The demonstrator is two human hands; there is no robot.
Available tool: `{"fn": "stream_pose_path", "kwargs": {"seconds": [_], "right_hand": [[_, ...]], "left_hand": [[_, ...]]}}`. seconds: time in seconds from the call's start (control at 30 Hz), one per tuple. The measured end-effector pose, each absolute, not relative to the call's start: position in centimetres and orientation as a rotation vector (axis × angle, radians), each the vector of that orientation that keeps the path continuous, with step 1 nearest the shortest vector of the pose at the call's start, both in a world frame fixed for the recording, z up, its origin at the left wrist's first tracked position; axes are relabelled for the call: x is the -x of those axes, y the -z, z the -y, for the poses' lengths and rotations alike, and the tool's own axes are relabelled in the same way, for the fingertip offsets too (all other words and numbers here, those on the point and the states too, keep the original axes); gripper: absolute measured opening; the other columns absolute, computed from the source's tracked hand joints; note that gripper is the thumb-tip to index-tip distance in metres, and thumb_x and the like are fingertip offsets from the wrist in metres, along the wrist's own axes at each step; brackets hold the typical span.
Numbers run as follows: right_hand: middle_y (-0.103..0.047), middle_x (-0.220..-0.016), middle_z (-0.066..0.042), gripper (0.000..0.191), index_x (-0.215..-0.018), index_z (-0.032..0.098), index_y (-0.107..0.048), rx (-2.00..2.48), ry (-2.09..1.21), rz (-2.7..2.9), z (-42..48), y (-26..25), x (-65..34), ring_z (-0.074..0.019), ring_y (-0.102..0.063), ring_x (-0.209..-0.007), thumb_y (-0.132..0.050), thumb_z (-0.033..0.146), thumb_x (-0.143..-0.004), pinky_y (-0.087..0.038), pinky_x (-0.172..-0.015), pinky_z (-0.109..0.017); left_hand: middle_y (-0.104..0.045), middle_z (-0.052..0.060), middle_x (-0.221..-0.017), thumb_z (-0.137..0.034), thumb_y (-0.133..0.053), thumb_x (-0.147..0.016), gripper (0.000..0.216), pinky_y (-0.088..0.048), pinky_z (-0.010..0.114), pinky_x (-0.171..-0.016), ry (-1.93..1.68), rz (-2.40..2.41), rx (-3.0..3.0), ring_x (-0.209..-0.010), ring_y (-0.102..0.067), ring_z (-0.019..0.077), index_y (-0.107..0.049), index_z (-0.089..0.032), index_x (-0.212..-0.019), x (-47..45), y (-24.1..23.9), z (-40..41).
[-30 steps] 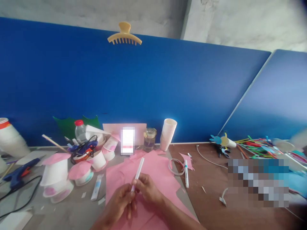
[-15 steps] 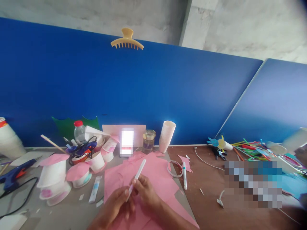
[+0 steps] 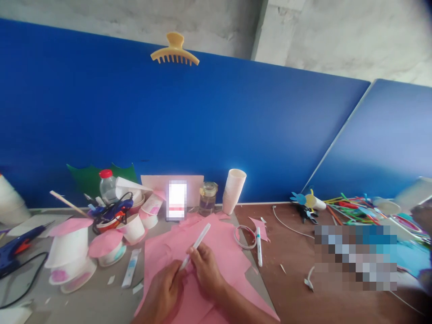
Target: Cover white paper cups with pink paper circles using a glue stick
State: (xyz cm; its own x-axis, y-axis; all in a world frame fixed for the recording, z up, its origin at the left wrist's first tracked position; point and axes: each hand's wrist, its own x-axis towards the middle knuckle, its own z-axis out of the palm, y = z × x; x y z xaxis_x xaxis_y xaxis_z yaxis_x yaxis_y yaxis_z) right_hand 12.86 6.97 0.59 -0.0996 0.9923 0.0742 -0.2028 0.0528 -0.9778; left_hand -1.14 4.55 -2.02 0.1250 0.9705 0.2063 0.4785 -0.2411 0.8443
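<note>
Both of my hands meet low in the middle over a large pink paper sheet (image 3: 219, 256). My right hand (image 3: 205, 267) pinches a thin white stick-like pen (image 3: 197, 243) that slants up and to the right. My left hand (image 3: 165, 292) is closed around the pen's lower end. A stack of white paper cups (image 3: 232, 191) stands behind, next to a small glass jar (image 3: 207, 198). A white marker (image 3: 258, 245) and a ring of tape (image 3: 245, 236) lie just right of the pink sheet.
Paper cups with pink lids (image 3: 70, 252) and a tangle of tools (image 3: 111, 211) crowd the left. A blue glue gun (image 3: 16, 245) lies far left. Coloured sticks (image 3: 351, 207) are piled at right. A blue partition (image 3: 202, 126) with a hair claw (image 3: 174, 48) on top closes the back.
The pen has tilted further to the right in my hands, and my left hand has dropped slightly lower. The view shifted a little.
</note>
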Motion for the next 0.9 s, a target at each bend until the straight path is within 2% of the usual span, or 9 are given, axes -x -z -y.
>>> {"fn": "stream_pose_path", "kwargs": {"seconds": [0.1,0.2,0.3,0.43,0.5,0.6,0.67,0.77,0.9], "right_hand": [[-0.035,-0.055,0.007,0.039,-0.069,0.018,-0.052,0.962,-1.345,1.148,-6.7,-0.8,-12.9,-0.0083,-0.03,-0.051,-0.057,0.055,-0.079,-0.026,-0.048,-0.022],[-0.038,-0.054,0.006,0.041,-0.069,0.017,-0.055,0.935,-1.361,1.143,-6.5,-1.1,-12.8,-0.0084,-0.032,-0.05,-0.057,0.058,-0.078,-0.026,-0.047,-0.022],[-0.04,-0.052,0.005,0.044,-0.067,0.017,-0.056,0.873,-1.383,1.205,-6.3,-1.5,-12.7,-0.0085,-0.035,-0.049,-0.056,0.059,-0.077,-0.027,-0.047,-0.022],[-0.037,-0.053,0.006,0.04,-0.065,0.018,-0.052,0.894,-1.365,1.207,-6.3,-1.7,-12.6,-0.008,-0.033,-0.049,-0.058,0.056,-0.077,-0.029,-0.048,-0.021],[-0.038,-0.055,0.006,0.038,-0.064,0.018,-0.049,0.923,-1.332,1.193,-6.2,-1.5,-12.6,-0.0083,-0.034,-0.051,-0.058,0.053,-0.077,-0.031,-0.049,-0.021],[-0.042,-0.058,0.005,0.038,-0.064,0.018,-0.047,0.934,-1.282,1.213,-6.1,-1.0,-12.4,-0.0094,-0.038,-0.054,-0.057,0.052,-0.079,-0.035,-0.052,-0.022],[-0.045,-0.061,0.003,0.036,-0.065,0.018,-0.05,0.916,-1.258,1.224,-6.1,-0.6,-12.3,-0.0103,-0.042,-0.057,-0.056,0.05,-0.08,-0.037,-0.056,-0.023],[-0.05,-0.064,0.002,0.034,-0.07,0.017,-0.056,0.914,-1.293,1.231,-5.9,-0.3,-12.2,-0.0114,-0.045,-0.06,-0.054,0.048,-0.083,-0.039,-0.059,-0.023],[-0.053,-0.061,0.001,0.034,-0.07,0.016,-0.061,0.973,-1.332,1.237,-5.7,-0.7,-12.3,-0.0121,-0.047,-0.059,-0.056,0.048,-0.082,-0.04,-0.057,-0.024]], "left_hand": [[-0.05,-0.002,-0.048,-0.054,-0.045,-0.086,0.042,-0.033,0.021,-0.046,-0.943,-1.294,-1.607,-0.044,-0.045,0.0108,-0.05,-0.019,-0.064,0.9,1.0,-4.4],[-0.044,-0.005,-0.041,-0.064,-0.044,-0.082,0.048,-0.024,0.019,-0.035,-0.797,-1.031,-1.267,-0.031,-0.034,0.0075,-0.047,-0.019,-0.065,1.3,0.2,-4.1],[-0.043,-0.007,-0.039,-0.062,-0.052,-0.079,0.046,-0.032,0.019,-0.037,-0.705,-0.778,-1.024,-0.027,-0.029,0.0049,-0.048,-0.018,-0.068,2.0,0.0,-3.9],[-0.05,-0.004,-0.045,-0.061,-0.051,-0.081,0.045,-0.039,0.022,-0.043,-0.779,-0.774,-1.024,-0.032,-0.04,0.0073,-0.052,-0.016,-0.073,1.7,0.1,-4.0],[-0.06,0.002,-0.062,-0.056,-0.053,-0.082,0.041,-0.041,0.023,-0.048,-0.845,-0.843,-1.214,-0.047,-0.053,0.012,-0.056,-0.015,-0.083,1.1,0.0,-4.1],[-0.06,0.003,-0.073,-0.046,-0.057,-0.082,0.032,-0.04,0.022,-0.056,-0.949,-1.065,-1.444,-0.064,-0.053,0.0142,-0.059,-0.015,-0.085,0.4,-0.2,-4.2],[-0.058,0.001,-0.067,-0.042,-0.054,-0.084,0.029,-0.037,0.022,-0.055,-0.977,-1.208,-1.529,-0.061,-0.05,0.0138,-0.058,-0.015,-0.074,0.3,-0.3,-4.1],[-0.057,0.0,-0.061,-0.041,-0.05,-0.086,0.029,-0.035,0.022,-0.052,-0.942,-1.257,-1.577,-0.057,-0.051,0.0132,-0.054,-0.017,-0.07,0.3,-0.5,-3.9],[-0.05,-0.004,-0.047,-0.054,-0.042,-0.087,0.037,-0.029,0.02,-0.036,-0.781,-1.146,-1.388,-0.034,-0.043,0.0099,-0.048,-0.019,-0.074,0.3,-1.3,-3.5]]}}
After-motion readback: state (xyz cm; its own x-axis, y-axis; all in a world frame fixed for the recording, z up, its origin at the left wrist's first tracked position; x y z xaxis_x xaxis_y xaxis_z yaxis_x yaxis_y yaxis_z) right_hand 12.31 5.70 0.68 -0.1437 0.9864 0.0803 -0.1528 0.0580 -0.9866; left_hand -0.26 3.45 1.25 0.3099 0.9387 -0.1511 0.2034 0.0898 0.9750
